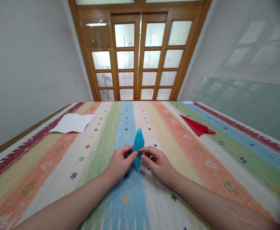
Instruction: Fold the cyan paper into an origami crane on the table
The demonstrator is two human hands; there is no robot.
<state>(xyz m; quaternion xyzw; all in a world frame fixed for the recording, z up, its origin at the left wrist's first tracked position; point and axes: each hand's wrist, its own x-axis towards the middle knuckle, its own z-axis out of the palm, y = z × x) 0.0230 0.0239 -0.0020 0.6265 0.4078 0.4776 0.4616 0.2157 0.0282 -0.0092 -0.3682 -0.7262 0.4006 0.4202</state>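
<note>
At the far left, a white paper sheet lies on the striped tablecloth, its edges slightly raised. The left hand pinches the left edge of the blue folded paper between thumb and fingers. This paper stands in the middle of the scene, a narrow diamond, long axis running near to far: split tip pointing far, other tip near. Fingers cover its waist. The right hand lays its index fingertip on the right side; whether its thumb pinches, I cannot tell. Far right lies a red folded paper.
</note>
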